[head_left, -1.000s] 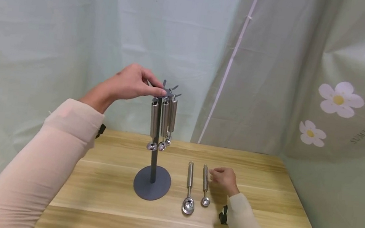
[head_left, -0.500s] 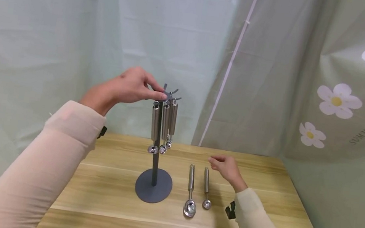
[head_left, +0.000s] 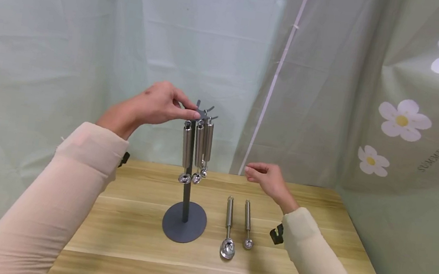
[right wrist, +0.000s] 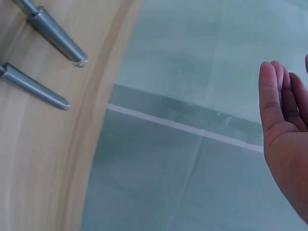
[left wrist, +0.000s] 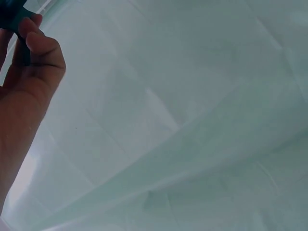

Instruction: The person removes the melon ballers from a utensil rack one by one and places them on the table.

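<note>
A dark grey stand [head_left: 184, 221] rises from a round base on the wooden table [head_left: 131, 236]. Three steel scoops [head_left: 197, 145] hang from its hooked top. My left hand [head_left: 161, 105] pinches that top [head_left: 201, 114] between thumb and fingers; in the left wrist view the fingers [left wrist: 33, 41] curl round a dark piece at the upper left. Two more steel scoops [head_left: 229, 224] [head_left: 247, 224] lie side by side to the right of the base; their handle ends [right wrist: 57, 38] appear in the right wrist view. My right hand [head_left: 266, 176] hovers above them, fingers relaxed and holding nothing.
Pale green sheeting hangs behind the table, and a flower-print curtain [head_left: 413, 121] closes off the right side. The table's right edge [head_left: 363, 248] runs close to that curtain. Bare wood lies in front of the stand.
My right hand has let go of the smaller lying scoop and risen up and back, away from the table. My left hand stays on the stand's top.
</note>
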